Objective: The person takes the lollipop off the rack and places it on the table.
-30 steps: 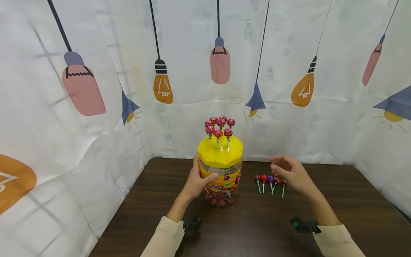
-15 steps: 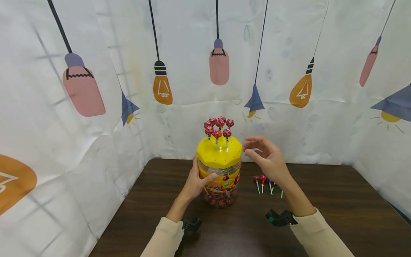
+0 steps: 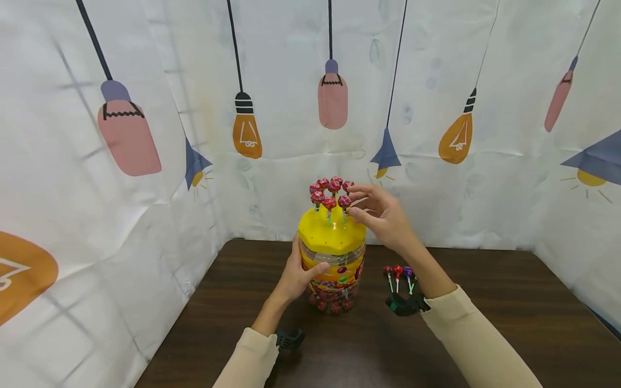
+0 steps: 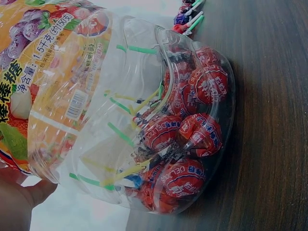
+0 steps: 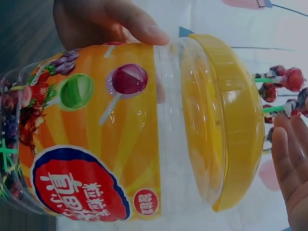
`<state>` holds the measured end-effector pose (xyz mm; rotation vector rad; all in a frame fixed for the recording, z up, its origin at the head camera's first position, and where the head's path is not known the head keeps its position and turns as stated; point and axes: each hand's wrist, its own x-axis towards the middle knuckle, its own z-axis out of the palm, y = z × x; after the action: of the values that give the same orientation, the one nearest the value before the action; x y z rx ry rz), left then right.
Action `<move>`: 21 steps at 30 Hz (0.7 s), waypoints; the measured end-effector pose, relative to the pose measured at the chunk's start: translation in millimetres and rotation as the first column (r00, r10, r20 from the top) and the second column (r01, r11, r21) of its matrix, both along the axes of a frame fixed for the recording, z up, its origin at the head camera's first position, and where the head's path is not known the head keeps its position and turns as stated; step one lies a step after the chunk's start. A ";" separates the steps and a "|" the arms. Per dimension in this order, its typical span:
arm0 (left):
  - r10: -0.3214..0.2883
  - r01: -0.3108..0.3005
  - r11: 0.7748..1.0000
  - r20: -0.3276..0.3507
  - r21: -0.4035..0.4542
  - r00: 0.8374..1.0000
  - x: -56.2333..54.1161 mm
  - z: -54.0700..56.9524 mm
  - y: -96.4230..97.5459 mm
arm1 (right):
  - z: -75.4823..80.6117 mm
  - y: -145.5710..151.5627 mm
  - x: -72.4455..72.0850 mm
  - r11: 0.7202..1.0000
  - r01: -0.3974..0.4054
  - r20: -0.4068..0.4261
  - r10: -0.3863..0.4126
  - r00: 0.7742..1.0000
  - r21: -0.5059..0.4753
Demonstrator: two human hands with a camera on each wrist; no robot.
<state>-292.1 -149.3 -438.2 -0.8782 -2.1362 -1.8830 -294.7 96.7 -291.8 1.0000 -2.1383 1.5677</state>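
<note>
Clear plastic jar (image 3: 340, 277), glossy yellow lid (image 3: 330, 236), round wrapped lollipops (image 3: 329, 202)

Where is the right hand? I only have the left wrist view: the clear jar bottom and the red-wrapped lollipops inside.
Observer: In the head view, the right hand is beside the red-wrapped lollipops standing above the candy jar; whether it touches one, I can't tell.
Operator: What closes the top?
Observer: A yellow lid, seated on the candy jar's mouth.
</note>
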 end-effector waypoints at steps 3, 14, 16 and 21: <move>0.001 -0.001 1.000 0.004 -0.001 1.000 0.3 0.3 0.3 | 1.8 -2.3 -2.0 1.000 -0.012 -0.003 0.012 1.000 0.008; 0.002 -0.002 1.000 0.003 -0.004 1.000 1.7 1.1 0.4 | 0.4 -7.7 -4.9 0.999 -0.036 -0.027 0.037 0.999 0.039; 0.004 -0.004 1.000 0.006 -0.006 1.000 1.6 1.0 0.3 | -0.3 -8.4 -4.7 0.999 -0.037 -0.026 0.038 0.999 0.035; 0.004 -0.004 1.000 0.009 -0.007 1.000 0.9 0.8 0.3 | -2.3 -10.2 -5.4 0.999 -0.040 -0.054 0.040 0.998 0.010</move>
<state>-291.2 -149.0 -437.4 -0.8677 -2.1495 -1.8819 -300.2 86.5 -294.1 1.0821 -2.1032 1.5320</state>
